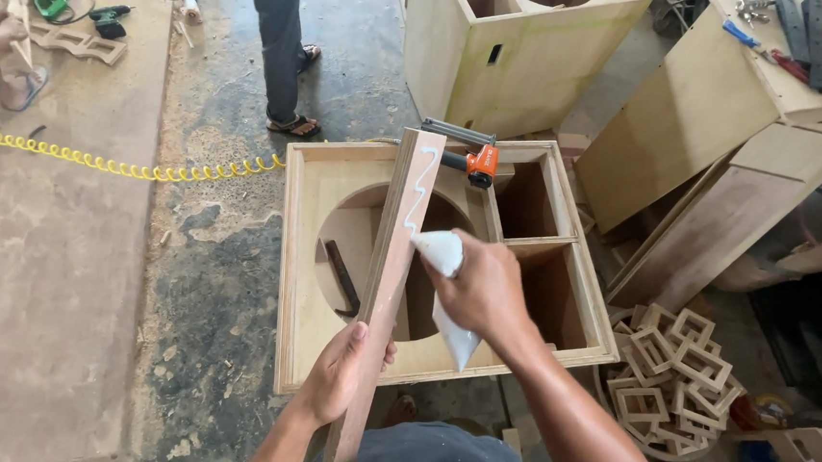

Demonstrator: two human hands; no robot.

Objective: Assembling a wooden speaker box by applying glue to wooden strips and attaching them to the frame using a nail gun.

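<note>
While the left hand (341,376) clamps the plywood strip's (391,268) near end, its long axis runs up-frame, leaning slightly right, far end over the open speaker cabinet (305,253); right hand (482,289) closed around a white glue bag (445,291), nozzle on the strip's edge; wavy glue bead (418,188) above; orange nail gun (474,160) on cabinet's far rim.

- We see the plank (392,259) lying tilted over the open box (303,281), which sits on the floor (205,275).
- Left hand (341,376) grips the plank's near end; right hand (479,289), to its right, holds the glue bag (445,291) against it.
- Nail gun (469,158) rests on the box's far rim.
- Coiled hose (117,164) runs left of the box.
- Pile of small frames (671,370) lies right of the box.
</note>
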